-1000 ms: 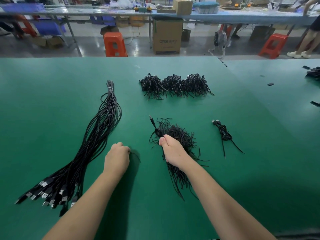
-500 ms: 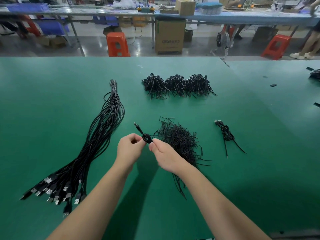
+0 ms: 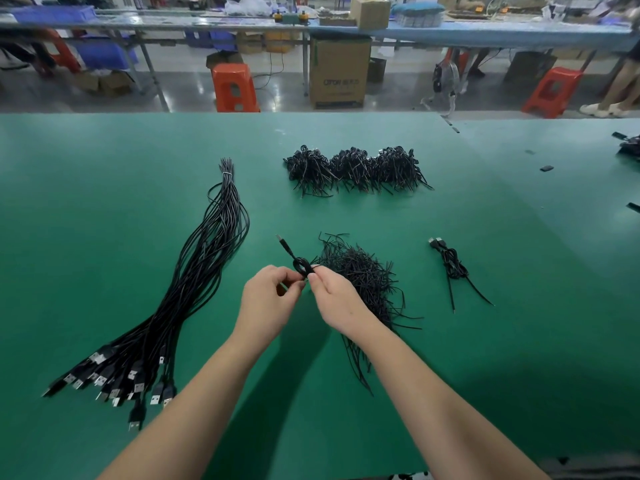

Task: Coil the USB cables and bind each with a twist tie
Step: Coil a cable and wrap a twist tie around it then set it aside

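Both hands meet over the green table (image 3: 104,216), just above its middle. Left hand (image 3: 268,299): fingers curled, thumb + forefinger pinching the lower side of a small coiled cable (image 3: 300,266). Right hand (image 3: 337,299): fingers curled too, thumb + forefinger tips pinching the same coil from the right. Whether a tie is already in the pinch, can't tell. Coil is lifted off the table; its plug end (image 3: 282,241) sticks up and away to the left.

Loose pile of twist ties (image 3: 363,275) lies just right of and under the right hand, strands trailing toward the near edge beneath the right forearm. Uncoiled cable bundle (image 3: 204,271) runs long on the left, tied at its far tip, USB plugs fanned out near the left forearm, well apart from the hands. Three heaps of done coils (image 3: 353,169) sit farther back, centre. One bound cable (image 3: 452,266) lies alone to the right.

Open green surface: wide strip btwn hands and far heaps, large bare area far left, and right side past the single cable. Table's far edge is well beyond the heaps; seam to a second table runs at right.
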`<control>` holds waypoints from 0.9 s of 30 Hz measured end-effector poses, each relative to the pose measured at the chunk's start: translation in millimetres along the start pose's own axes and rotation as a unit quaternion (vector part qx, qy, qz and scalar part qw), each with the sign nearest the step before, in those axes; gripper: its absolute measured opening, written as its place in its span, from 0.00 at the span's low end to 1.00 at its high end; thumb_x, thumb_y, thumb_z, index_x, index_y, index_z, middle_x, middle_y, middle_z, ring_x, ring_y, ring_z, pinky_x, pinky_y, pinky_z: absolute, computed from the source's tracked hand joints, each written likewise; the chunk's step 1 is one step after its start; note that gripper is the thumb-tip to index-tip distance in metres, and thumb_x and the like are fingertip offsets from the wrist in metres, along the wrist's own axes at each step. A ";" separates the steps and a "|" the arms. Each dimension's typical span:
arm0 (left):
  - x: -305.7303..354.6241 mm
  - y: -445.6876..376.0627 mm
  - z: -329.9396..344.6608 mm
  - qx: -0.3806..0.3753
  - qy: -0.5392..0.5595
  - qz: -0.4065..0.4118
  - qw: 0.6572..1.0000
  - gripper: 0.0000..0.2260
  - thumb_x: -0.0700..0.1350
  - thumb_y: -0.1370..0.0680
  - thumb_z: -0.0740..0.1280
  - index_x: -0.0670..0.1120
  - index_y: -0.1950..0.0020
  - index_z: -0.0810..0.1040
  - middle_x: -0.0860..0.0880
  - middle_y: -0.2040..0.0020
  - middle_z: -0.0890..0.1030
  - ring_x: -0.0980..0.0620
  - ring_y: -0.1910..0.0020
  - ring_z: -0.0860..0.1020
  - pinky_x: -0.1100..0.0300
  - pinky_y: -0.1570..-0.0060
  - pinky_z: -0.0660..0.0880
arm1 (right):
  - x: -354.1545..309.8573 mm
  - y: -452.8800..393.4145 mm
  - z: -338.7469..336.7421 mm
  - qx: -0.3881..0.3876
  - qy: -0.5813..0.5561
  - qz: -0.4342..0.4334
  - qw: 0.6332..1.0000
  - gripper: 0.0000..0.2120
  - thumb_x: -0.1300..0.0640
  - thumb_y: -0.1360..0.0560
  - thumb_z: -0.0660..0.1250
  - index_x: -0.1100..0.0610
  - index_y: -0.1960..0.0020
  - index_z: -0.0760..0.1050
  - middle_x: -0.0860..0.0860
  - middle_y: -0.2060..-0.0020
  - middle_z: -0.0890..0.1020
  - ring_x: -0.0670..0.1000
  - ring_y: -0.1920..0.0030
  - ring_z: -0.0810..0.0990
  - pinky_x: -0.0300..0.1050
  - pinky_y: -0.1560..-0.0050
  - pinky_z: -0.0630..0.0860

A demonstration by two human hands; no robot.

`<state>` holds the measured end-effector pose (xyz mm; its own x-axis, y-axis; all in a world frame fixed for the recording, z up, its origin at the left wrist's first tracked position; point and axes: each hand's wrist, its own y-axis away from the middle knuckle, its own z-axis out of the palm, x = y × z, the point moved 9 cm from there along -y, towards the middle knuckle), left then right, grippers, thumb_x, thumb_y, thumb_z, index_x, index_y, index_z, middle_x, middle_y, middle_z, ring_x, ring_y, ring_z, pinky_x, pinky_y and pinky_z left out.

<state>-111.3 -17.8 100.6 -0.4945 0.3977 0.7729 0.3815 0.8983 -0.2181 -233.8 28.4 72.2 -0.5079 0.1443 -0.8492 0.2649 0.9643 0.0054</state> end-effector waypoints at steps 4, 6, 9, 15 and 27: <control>43.0 16.3 -4.4 0.063 -0.227 0.236 0.943 0.03 0.37 0.27 0.74 0.43 0.58 0.82 0.47 0.61 0.77 0.44 0.66 0.76 0.51 0.70 0.75 | 17.4 0.6 1.4 -0.003 -0.150 0.094 0.984 0.14 0.55 0.17 0.57 0.58 0.61 0.64 0.47 0.72 0.62 0.48 0.73 0.59 0.43 0.72 0.60; 58.2 25.7 0.5 0.064 -0.274 0.352 0.893 0.05 0.34 0.29 0.73 0.42 0.59 0.80 0.46 0.61 0.77 0.43 0.62 0.76 0.50 0.66 0.75 | 19.4 2.6 1.9 -0.013 -0.195 0.123 0.973 0.13 0.56 0.19 0.58 0.55 0.62 0.64 0.49 0.72 0.60 0.48 0.73 0.57 0.40 0.75 0.58; 72.4 30.0 -1.0 0.049 -0.273 0.434 0.857 0.08 0.32 0.28 0.68 0.43 0.54 0.81 0.47 0.55 0.81 0.45 0.48 0.80 0.53 0.51 0.74 | 14.4 5.9 1.2 -0.044 -0.228 0.131 0.964 0.18 0.57 0.22 0.57 0.50 0.70 0.65 0.47 0.73 0.61 0.47 0.74 0.57 0.39 0.75 0.58; 75.2 5.7 -19.8 0.027 -0.184 0.349 0.919 0.06 0.38 0.25 0.67 0.47 0.57 0.82 0.56 0.58 0.83 0.52 0.60 0.80 0.53 0.53 0.68 | -5.4 9.5 8.1 -0.139 -0.280 0.087 0.946 0.21 0.55 0.17 0.55 0.47 0.65 0.78 0.47 0.72 0.58 0.47 0.73 0.54 0.41 0.75 0.53; 29.4 -14.6 -17.9 -0.010 0.060 0.016 0.998 0.13 0.40 0.23 0.70 0.58 0.62 0.80 0.62 0.65 0.82 0.62 0.67 0.77 0.72 0.65 0.69 | -23.5 9.5 -7.8 -0.020 -0.014 -0.059 0.998 0.14 0.51 0.17 0.55 0.45 0.56 0.76 0.41 0.69 0.76 0.39 0.68 0.72 0.40 0.64 0.65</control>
<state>-117.4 -22.6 137.2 -0.3848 0.4001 0.8318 0.4121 0.8808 -0.2330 -225.8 35.9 96.3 -0.5110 0.0241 -0.8592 0.1714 0.9824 -0.0744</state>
